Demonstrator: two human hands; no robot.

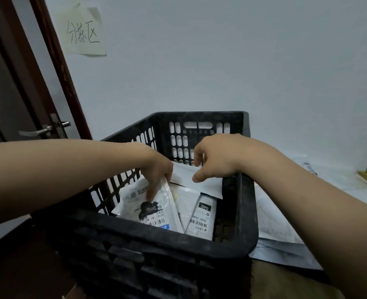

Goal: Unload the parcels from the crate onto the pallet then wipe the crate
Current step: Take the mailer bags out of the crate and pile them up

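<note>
Left hand [156,167]: I read it bare, forearm uncovered to the frame edge.
Right hand [217,160]: bare, forearm uncovered likewise.

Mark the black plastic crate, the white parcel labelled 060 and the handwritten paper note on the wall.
black plastic crate [199,116], head view, far rim.
white parcel labelled 060 [199,221], head view, its barcode label.
handwritten paper note [83,33], head view, middle of the sheet.

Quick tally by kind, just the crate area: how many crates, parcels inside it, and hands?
Crate: 1
Parcels inside: 3 visible, smudged-label parcel, 060 parcel, plain white parcel
Hands: 2, left hand, right hand
Total: 6
</note>
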